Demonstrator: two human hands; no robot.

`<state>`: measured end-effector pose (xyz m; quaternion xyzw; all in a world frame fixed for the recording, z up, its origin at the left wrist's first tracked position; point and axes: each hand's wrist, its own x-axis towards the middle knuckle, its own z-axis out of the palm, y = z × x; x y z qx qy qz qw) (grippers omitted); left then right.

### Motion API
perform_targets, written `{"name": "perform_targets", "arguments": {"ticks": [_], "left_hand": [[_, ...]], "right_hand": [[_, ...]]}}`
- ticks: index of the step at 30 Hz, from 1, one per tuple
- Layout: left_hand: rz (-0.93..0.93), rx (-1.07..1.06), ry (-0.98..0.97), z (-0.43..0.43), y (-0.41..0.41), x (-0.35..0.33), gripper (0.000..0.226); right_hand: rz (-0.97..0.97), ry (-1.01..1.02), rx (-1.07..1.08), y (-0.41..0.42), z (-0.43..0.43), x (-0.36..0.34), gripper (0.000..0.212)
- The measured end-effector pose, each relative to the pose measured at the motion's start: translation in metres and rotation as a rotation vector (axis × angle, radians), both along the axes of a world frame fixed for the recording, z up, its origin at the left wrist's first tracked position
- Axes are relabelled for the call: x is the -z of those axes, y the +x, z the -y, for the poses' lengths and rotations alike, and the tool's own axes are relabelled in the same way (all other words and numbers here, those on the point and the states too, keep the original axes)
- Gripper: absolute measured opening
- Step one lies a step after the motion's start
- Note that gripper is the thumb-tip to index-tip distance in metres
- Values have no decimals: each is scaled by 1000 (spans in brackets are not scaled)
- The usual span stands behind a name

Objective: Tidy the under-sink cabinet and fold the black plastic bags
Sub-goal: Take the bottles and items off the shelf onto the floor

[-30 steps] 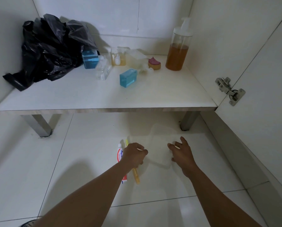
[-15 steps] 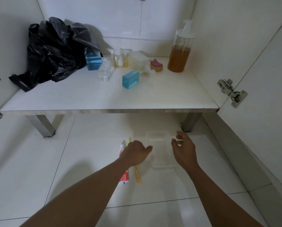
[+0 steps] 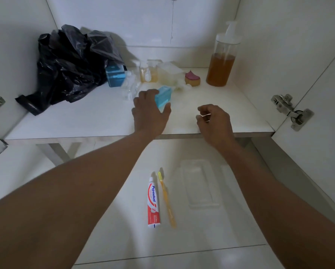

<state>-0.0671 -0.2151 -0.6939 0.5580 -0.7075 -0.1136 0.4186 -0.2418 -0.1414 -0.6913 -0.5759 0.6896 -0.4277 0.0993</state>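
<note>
While both hands reach up from the floor to the shelf, the parts read as follows.

Black plastic bags [image 3: 69, 68]: crumpled in a heap at the back left of the cabinet shelf [image 3: 85, 121], unfolded and untouched.
Small blue box [image 3: 163, 96]: near the shelf's middle, just ahead of the other toiletries; the next item in hand, by this reading.
Left hand [image 3: 150, 111]: half a second ago low over the floor; now on the shelf, fingers spread, thumb and fingers either side of the box, apparently closing; grip not yet firm.
Right hand [image 3: 214, 121]: raised likewise to the shelf's front edge, fingers curled loosely, holding nothing visible.
Clear lid [image 3: 200, 183]: left lying flat on the floor tiles, released.
Toothpaste tube [image 3: 153, 202] and yellow toothbrush [image 3: 166, 199]: side by side on the floor, left of the lid.
Amber pump bottle [image 3: 222, 63]: upright, back right.
Meaning: the shelf is being emptied item by item; bag folding remains to do.
</note>
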Motion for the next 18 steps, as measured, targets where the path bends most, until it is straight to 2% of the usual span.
{"name": "perform_targets", "arguments": {"ticks": [3, 5, 8, 13, 18], "left_hand": [[-9, 4, 158, 28, 5, 3, 74], [10, 26, 209, 40, 7, 10, 81], [48, 13, 192, 47, 7, 18, 77], [-15, 29, 161, 42, 8, 15, 66], [-210, 10, 183, 37, 9, 10, 48]], "right_hand": [[-39, 78, -29, 9, 20, 3, 32], [-53, 97, -34, 17, 34, 2, 35], [-25, 169, -39, 34, 64, -6, 43], [33, 185, -105, 56, 111, -13, 54], [22, 202, -137, 61, 126, -11, 50]]}}
